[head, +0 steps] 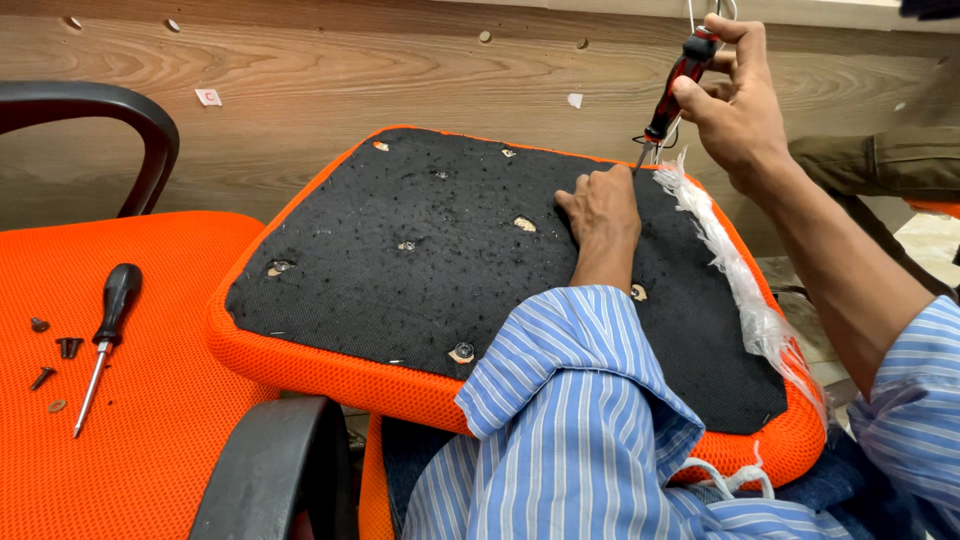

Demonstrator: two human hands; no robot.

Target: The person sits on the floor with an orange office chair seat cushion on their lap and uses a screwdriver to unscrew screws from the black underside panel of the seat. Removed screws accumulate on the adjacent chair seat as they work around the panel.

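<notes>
Fingers of the right hand (pixel 735 100) wrap tight around a red and black tool (pixel 678 82), its tip poking down at the far edge of the seat cushion (pixel 420 260). The left hand (pixel 603 205) lies flat on the black underside, fingers close together, pressing it still. It looks like the prying step at the white frayed strip (pixel 735 270); the next push seems to need a steady, small poke. The wooden wall (pixel 400 70) stands close behind, so room is tight there. A screwdriver (pixel 108 335) and loose screws (pixel 55 360) lie well apart on the orange chair (pixel 150 450).
</notes>
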